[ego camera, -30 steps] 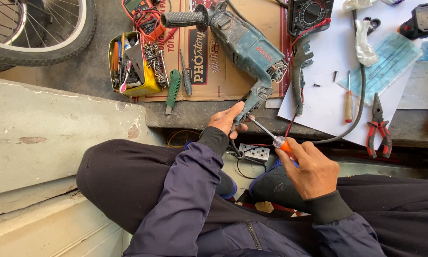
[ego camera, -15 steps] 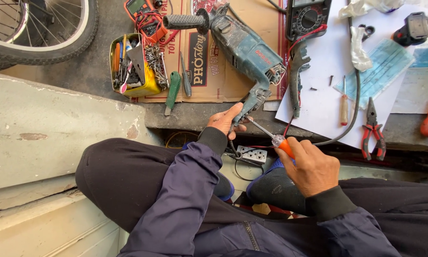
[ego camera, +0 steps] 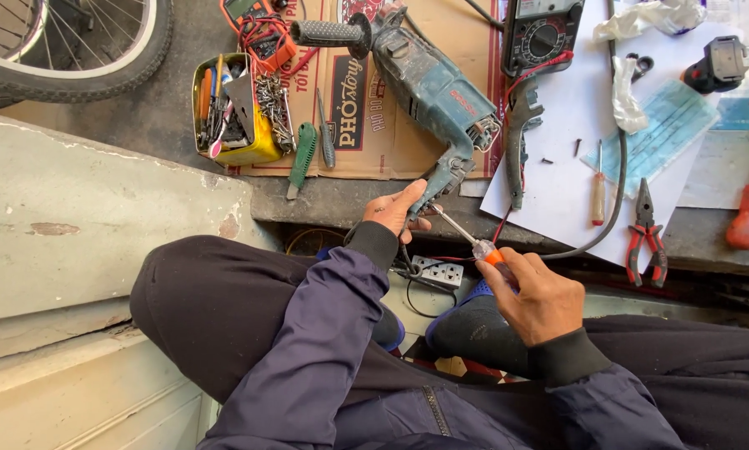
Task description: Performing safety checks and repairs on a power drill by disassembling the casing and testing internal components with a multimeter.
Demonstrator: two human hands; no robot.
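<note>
A blue-green hammer drill (ego camera: 429, 87) lies on flattened cardboard (ego camera: 366, 133) with its handle hanging over the ledge toward me. My left hand (ego camera: 395, 210) grips the bottom of that handle. My right hand (ego camera: 537, 293) holds a screwdriver (ego camera: 474, 246) with an orange and clear handle, its shaft angled up-left so the tip meets the drill's handle base beside my left thumb. A removed grey handle half (ego camera: 518, 146) lies on white paper (ego camera: 574, 179) to the right of the drill.
A yellow tin of tools (ego camera: 233, 112) and a green knife (ego camera: 302, 158) lie left of the drill. A multimeter (ego camera: 541, 33), red pliers (ego camera: 645, 233), two more screwdrivers (ego camera: 598, 187), a face mask (ego camera: 662, 133) sit right. A bicycle wheel (ego camera: 66, 46) is top left, a power strip (ego camera: 435, 273) below.
The view has shifted slightly. Both hands keep the same hold, with the screwdriver tip staying at the base of the drill handle.
</note>
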